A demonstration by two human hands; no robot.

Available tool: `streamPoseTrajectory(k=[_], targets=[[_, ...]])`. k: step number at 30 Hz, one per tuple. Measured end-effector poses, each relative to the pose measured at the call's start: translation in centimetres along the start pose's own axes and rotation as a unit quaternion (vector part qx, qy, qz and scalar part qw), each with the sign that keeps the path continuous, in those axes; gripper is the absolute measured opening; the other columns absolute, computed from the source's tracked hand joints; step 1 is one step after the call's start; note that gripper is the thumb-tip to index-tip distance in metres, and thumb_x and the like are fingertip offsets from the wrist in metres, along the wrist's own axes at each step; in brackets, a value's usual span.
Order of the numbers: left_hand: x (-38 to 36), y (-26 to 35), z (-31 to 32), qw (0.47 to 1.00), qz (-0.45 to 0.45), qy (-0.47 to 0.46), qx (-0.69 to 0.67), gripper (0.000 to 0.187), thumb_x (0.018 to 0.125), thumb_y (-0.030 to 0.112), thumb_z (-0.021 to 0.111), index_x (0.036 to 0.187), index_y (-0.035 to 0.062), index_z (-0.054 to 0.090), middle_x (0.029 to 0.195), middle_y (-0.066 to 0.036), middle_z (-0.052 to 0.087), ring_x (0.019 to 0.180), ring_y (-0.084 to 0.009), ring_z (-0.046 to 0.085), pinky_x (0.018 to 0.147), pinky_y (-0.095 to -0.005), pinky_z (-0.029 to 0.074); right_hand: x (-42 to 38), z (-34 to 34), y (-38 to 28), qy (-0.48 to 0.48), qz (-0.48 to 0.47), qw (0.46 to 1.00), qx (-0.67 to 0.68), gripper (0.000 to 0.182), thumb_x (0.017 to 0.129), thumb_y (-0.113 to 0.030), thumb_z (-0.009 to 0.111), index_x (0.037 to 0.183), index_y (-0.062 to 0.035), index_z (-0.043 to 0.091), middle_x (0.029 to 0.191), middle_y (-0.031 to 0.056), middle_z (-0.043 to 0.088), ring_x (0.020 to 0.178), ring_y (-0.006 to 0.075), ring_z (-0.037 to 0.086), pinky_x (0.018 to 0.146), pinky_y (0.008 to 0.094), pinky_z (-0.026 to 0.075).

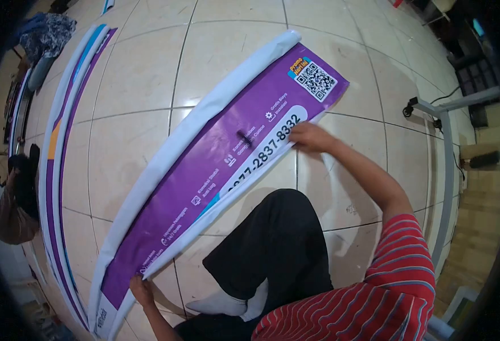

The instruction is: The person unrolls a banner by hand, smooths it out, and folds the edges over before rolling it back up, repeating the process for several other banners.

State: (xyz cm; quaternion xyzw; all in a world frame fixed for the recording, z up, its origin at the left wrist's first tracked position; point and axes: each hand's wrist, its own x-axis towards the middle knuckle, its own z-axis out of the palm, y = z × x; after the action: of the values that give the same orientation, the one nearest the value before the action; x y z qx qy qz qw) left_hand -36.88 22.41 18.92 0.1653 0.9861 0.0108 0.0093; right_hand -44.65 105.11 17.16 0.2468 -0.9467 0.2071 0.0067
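Note:
A long purple banner (204,159) with white print and a QR code lies slantwise on the floor in front of me. Its far edge is rolled into a thick white tube, and its near edge is folded over in a white strip. My left hand (141,290) pinches that folded edge near the lower end. Farther up the same edge, beside the phone number, my right hand (310,138) has its fingers closed on the banner. Between the two hands, a small dark object (243,138) shows blurred over the print.
Another purple-and-white banner (51,176), rolled up lengthwise, lies along the left. A grey metal frame on casters (448,159) stands at the right. Dark clothes or bags (22,193) are at the far left. My bent leg (275,238) rests close to the banner's near edge.

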Motion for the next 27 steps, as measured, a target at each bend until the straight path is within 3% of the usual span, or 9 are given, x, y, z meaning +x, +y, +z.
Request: streamPoseTrajectory(k=[3, 6, 8, 16, 19, 24, 25, 26, 27], targets=[[-0.5, -0.9, 0.1, 0.999, -0.038, -0.007, 0.031, 0.027, 0.07, 0.001, 0.061, 0.097, 0.0008, 0.063, 0.094, -0.017, 0.063, 0.091, -0.0389, 0.058, 0.08, -0.0473, 0.045, -4.8, -3.5, 3.6, 0.03, 0.086, 0.995, -0.048, 0.03, 0.072, -0.009, 0.073, 0.102, -0.0094, 0.067, 0.107, 0.01, 0.066, 0.104, 0.0303, 0.06, 0.09, 0.0417, 0.046], [-1.4, -1.3, -0.2, 0.997, -0.07, 0.012, 0.02, 0.038, 0.069, 0.0, 0.061, 0.105, 0.0055, 0.068, 0.11, -0.017, 0.065, 0.105, -0.0388, 0.058, 0.096, -0.0471, 0.042, -7.6, -4.2, 7.2, 0.109, 0.091, 0.985, -0.095, 0.025, 0.073, -0.006, 0.07, 0.097, -0.0061, 0.067, 0.106, 0.011, 0.067, 0.1, 0.0299, 0.062, 0.086, 0.0412, 0.047], [-1.7, -1.4, -0.6, 0.994, -0.091, -0.036, 0.053, 0.033, 0.071, -0.001, 0.059, 0.101, 0.0065, 0.07, 0.108, -0.016, 0.068, 0.107, -0.0357, 0.06, 0.097, -0.0467, 0.042, -8.2, -5.1, 8.7, 0.135, 0.129, 0.977, -0.101, 0.028, 0.071, -0.001, 0.068, 0.099, -0.0033, 0.069, 0.102, 0.0134, 0.069, 0.096, 0.0328, 0.063, 0.088, 0.0425, 0.047], [-1.5, -0.3, -0.7, 0.978, -0.188, -0.084, 0.042, 0.039, 0.07, 0.004, 0.066, 0.109, 0.0057, 0.067, 0.115, -0.016, 0.066, 0.111, -0.0336, 0.059, 0.097, -0.046, 0.043, -9.1, -8.1, 20.1, 0.079, 0.274, 0.958, -0.002, 0.014, 0.079, -0.003, 0.07, 0.092, 0.0018, 0.068, 0.096, 0.0148, 0.067, 0.094, 0.0294, 0.063, 0.082, 0.037, 0.051], [1.8, 7.5, -2.4, 0.981, -0.185, -0.037, 0.037, 0.054, 0.07, 0.007, 0.069, 0.123, 0.0071, 0.059, 0.129, -0.02, 0.056, 0.121, -0.0376, 0.051, 0.102, -0.049, 0.039, -10.1, -7.3, 25.7, 0.046, 0.314, 0.948, 0.02, 0.018, 0.081, -0.012, 0.073, 0.088, 0.0029, 0.065, 0.086, 0.0124, 0.065, 0.082, 0.0239, 0.063, 0.075, 0.0342, 0.05], [8.5, 24.1, -2.0, 0.995, -0.002, -0.08, -0.067, 0.073, 0.075, 0.021, 0.076, 0.14, 0.0083, 0.045, 0.142, -0.019, 0.043, 0.132, -0.0387, 0.04, 0.112, -0.0538, 0.027, -9.0, -6.8, 29.1, 0.041, 0.437, 0.851, 0.289, 0.024, 0.082, -0.019, 0.076, 0.092, -0.0036, 0.061, 0.08, 0.0033, 0.06, 0.071, 0.0142, 0.056, 0.067, 0.0283, 0.048], [10.3, 27.4, -1.7, 0.992, 0.038, -0.066, -0.104, 0.072, 0.076, 0.024, 0.076, 0.14, 0.008, 0.045, 0.141, -0.018, 0.044, 0.132, -0.038, 0.041, 0.112, -0.0533, 0.027, -7.3, -8.0, 27.2, 0.033, 0.479, 0.841, 0.248, 0.027, 0.08, -0.021, 0.078, 0.094, -0.0055, 0.061, 0.084, 0.0037, 0.061, 0.074, 0.014, 0.056, 0.067, 0.0288, 0.047], [12.2, 30.4, -1.3, 0.99, 0.041, -0.063, -0.12, 0.072, 0.076, 0.024, 0.076, 0.14, 0.008, 0.045, 0.141, -0.018, 0.044, 0.132, -0.038, 0.041, 0.112, -0.0533, 0.027, -7.6, -7.4, 29.7, 0.048, 0.429, 0.888, 0.161, 0.034, 0.08, -0.023, 0.079, 0.1, -0.006, 0.057, 0.089, 0.0068, 0.062, 0.079, 0.0142, 0.055, 0.069, 0.0305, 0.047], [14.3, 32.9, -0.9, 0.986, 0.08, -0.036, -0.139, 0.069, 0.078, 0.024, 0.075, 0.138, 0.0077, 0.047, 0.139, -0.017, 0.046, 0.13, -0.0363, 0.043, 0.111, -0.0513, 0.03, -6.4, -8.2, 28.6, 0.036, 0.45, 0.872, 0.192, 0.045, 0.077, -0.025, 0.082, 0.107, -0.0066, 0.054, 0.093, 0.0103, 0.062, 0.084, 0.0164, 0.055, 0.072, 0.0317, 0.047]])
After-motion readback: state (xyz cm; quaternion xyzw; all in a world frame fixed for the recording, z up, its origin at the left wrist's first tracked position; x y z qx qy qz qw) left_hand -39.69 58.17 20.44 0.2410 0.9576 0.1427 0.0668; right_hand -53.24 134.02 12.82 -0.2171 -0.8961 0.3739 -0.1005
